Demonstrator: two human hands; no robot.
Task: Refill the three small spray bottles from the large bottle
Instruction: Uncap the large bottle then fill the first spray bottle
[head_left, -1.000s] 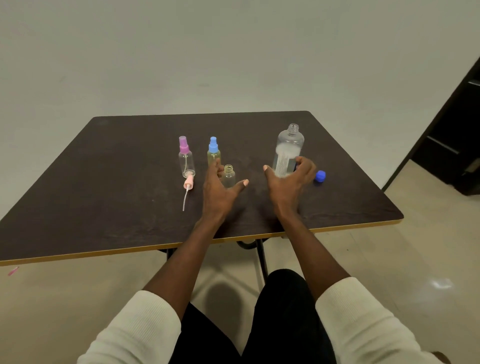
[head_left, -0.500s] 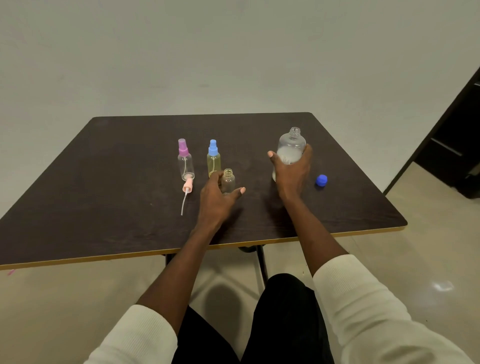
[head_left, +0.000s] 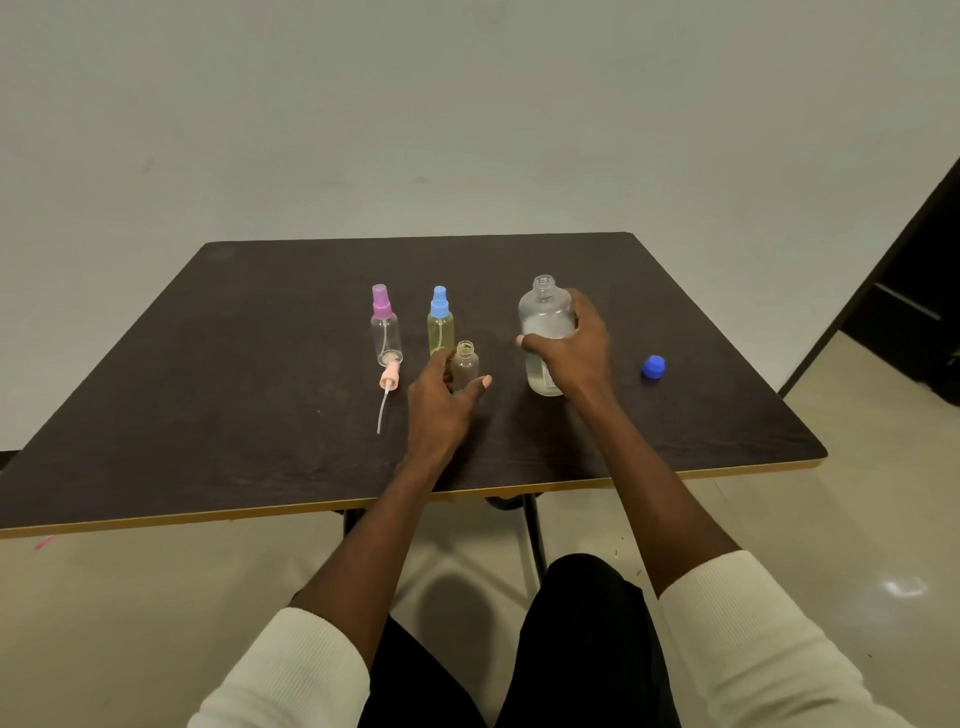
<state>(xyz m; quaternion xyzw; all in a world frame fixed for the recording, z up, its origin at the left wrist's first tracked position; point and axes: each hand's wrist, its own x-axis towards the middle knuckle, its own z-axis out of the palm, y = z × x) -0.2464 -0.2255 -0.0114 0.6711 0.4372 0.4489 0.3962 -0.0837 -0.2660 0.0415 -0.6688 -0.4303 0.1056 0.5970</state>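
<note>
The right hand (head_left: 569, 348) wraps the large bottle (head_left: 544, 332), fingers and thumb curled round its body; the bottle stands upright on the table (head_left: 208, 415), uncapped, part full of clear liquid. Its blue cap (head_left: 653, 366) lies well apart to the right. The left hand (head_left: 441, 400) cups the open small bottle (head_left: 464, 370), thumb on one side and fingers on the other; whether they press the bottle or only frame it cannot be told. Behind stand the blue-topped bottle (head_left: 440, 325), holding yellowish liquid, and the purple-topped bottle (head_left: 385, 327). A pink sprayer (head_left: 388, 382) lies loose just in front of the purple one, tube pointing toward the person.

The likely next step is a pour into the open small bottle. Its neck is narrow and the large bottle's mouth is wide, so a quick tilt would probably send liquid down the outside and over the table. The small bottle looks light; if the left hand is loose, a nudge from the large bottle could tip it. The two capped bottles stand close and could be knocked.
</note>
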